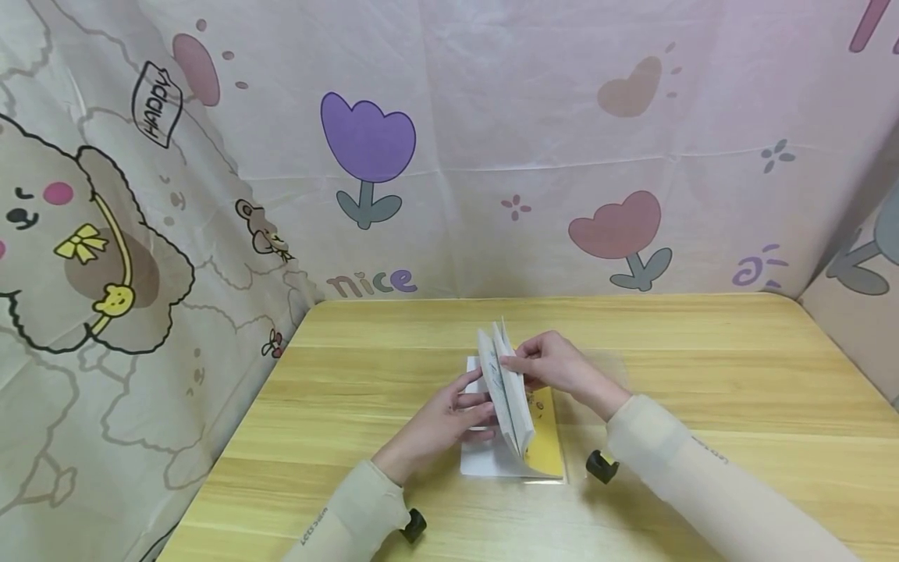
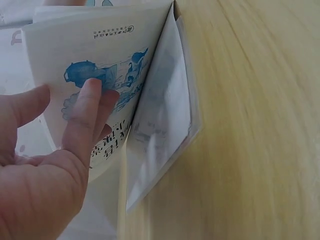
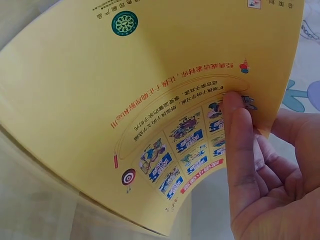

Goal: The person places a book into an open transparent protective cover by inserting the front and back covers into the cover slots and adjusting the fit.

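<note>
Clock positions are taken about the picture book (image 1: 511, 402), with 12 at the far edge of the tabletop (image 1: 737, 390).

Nearest, at 7–8 o'clock, a small black fitting (image 1: 413, 526) is seen beside the left sleeve (image 1: 344, 511); a second black fitting (image 1: 602, 467) is noted at 4, by the right sleeve (image 1: 702, 468).

The book is located near the middle of the tabletop, opened, its raised leaves standing tilted between the hands. A white leaf (image 1: 485, 460) is laid low at 8; a yellow printed sheet (image 3: 145, 112) is shown bent into a curve in the right wrist view.

At 9 the left hand (image 1: 449, 421) is placed, fingers spread and nearly straight, touching a page with a blue illustration (image 2: 110, 75); the thumb is set at that page's edge. At 1–2 the upper edge is pinched between thumb and fingers of the right hand (image 1: 562, 367); how many leaves are held cannot be told.

Progress, as judged: opening is done and leafing is partway; leaves are left unsettled and the book is not closed. The count of pages turned cannot be read.

Farthest, at 12, a printed cloth backdrop (image 1: 485, 101) with a purple tulip (image 1: 372, 144) is hung.
</note>
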The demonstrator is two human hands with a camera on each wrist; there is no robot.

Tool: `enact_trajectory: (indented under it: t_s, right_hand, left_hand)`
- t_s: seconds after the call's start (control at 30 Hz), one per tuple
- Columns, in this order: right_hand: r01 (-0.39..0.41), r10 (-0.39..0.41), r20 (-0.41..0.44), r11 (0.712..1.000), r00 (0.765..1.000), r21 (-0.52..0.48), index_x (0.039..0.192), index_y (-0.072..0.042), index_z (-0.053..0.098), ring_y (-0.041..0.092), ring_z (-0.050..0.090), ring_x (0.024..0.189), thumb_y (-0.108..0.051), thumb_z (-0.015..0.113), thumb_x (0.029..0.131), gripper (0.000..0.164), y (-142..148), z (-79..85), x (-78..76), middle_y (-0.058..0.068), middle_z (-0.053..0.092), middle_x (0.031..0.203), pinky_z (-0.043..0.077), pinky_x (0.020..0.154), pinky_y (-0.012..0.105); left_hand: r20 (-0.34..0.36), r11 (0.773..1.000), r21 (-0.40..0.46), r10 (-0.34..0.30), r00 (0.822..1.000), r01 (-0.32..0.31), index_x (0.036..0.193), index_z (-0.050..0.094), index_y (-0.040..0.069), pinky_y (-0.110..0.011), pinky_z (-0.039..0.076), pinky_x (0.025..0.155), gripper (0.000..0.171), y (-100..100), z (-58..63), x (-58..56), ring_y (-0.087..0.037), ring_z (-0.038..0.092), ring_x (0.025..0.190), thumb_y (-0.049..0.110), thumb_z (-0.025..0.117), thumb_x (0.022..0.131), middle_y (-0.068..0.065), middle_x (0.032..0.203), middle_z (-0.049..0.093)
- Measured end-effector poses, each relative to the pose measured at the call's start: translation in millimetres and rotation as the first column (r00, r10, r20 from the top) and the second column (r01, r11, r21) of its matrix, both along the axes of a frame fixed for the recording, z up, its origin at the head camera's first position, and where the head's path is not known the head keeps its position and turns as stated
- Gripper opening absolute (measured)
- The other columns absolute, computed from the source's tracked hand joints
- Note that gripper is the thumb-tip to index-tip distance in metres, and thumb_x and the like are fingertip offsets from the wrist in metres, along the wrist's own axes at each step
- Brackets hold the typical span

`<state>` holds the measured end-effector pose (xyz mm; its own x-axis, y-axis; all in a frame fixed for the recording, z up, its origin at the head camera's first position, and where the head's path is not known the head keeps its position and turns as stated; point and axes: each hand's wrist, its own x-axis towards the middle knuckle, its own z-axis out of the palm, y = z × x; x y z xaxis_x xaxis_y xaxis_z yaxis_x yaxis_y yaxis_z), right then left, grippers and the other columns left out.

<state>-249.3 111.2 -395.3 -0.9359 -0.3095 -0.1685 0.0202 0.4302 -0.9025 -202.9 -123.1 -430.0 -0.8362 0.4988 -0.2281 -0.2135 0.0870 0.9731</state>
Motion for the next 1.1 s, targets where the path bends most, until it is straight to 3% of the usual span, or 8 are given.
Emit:
enact_trajectory:
  t_s: [0.2,0.43,0.77,0.9,1.1]
  right_hand:
    - [-0.007,0.007,0.015,1.000,1.000,0.011,0.102,0.002,0.079,0.012,0.072,0.076,-0.024,0.070,0.106,0.028,1,-0.2,-1.5,0.009,0.080,0.096,0.068,0.078,0.033]
    - [0.023,-0.025,0.063,0.999,0.998,0.034,0.112,0.002,0.079,0.015,0.074,0.081,-0.021,0.068,0.107,0.026,7,-0.7,-2.6,0.014,0.080,0.104,0.068,0.080,0.032]
    - [0.089,-0.090,0.037,0.996,0.995,0.029,0.089,-0.003,0.074,0.015,0.075,0.077,-0.021,0.074,0.102,0.022,9,-0.7,-2.1,0.010,0.082,0.097,0.065,0.075,0.028]
    - [0.102,-0.103,0.033,0.995,0.994,0.018,0.090,-0.003,0.075,0.014,0.075,0.075,-0.023,0.076,0.101,0.023,9,-3.9,-2.9,0.010,0.082,0.095,0.065,0.072,0.027]
    - [0.092,-0.092,0.019,0.996,0.996,-0.007,0.093,-0.001,0.077,0.013,0.073,0.074,-0.029,0.071,0.105,0.031,11,-7.1,-3.9,0.009,0.081,0.095,0.065,0.072,0.027]
  left_hand:
    - [-0.002,1.000,0.007,-0.006,1.000,0.006,0.172,0.022,0.010,-0.039,0.063,0.101,0.074,-3,-0.5,-1.5,-0.035,0.071,0.127,0.007,0.061,0.109,-0.032,0.157,0.053]
    - [0.024,1.000,-0.027,0.013,1.000,-0.012,0.172,0.025,0.013,-0.033,0.064,0.098,0.072,-7,0.4,-1.4,-0.025,0.073,0.121,0.008,0.060,0.109,-0.026,0.159,0.055]
    - [0.023,0.994,-0.086,0.070,0.997,-0.068,0.171,0.026,0.009,-0.029,0.063,0.094,0.072,-8,-2.7,-2.9,-0.025,0.072,0.123,0.005,0.056,0.106,-0.024,0.162,0.051]
    - [0.032,0.994,-0.083,0.079,0.996,-0.076,0.171,0.026,0.008,-0.031,0.063,0.095,0.070,-8,-3.5,-3.6,-0.024,0.073,0.120,0.008,0.053,0.106,-0.024,0.161,0.052]
    - [0.041,0.994,-0.077,0.079,0.996,-0.076,0.169,0.027,0.004,-0.028,0.064,0.088,0.064,-8,-2.6,-3.2,-0.019,0.076,0.104,0.017,0.049,0.111,-0.026,0.146,0.064]
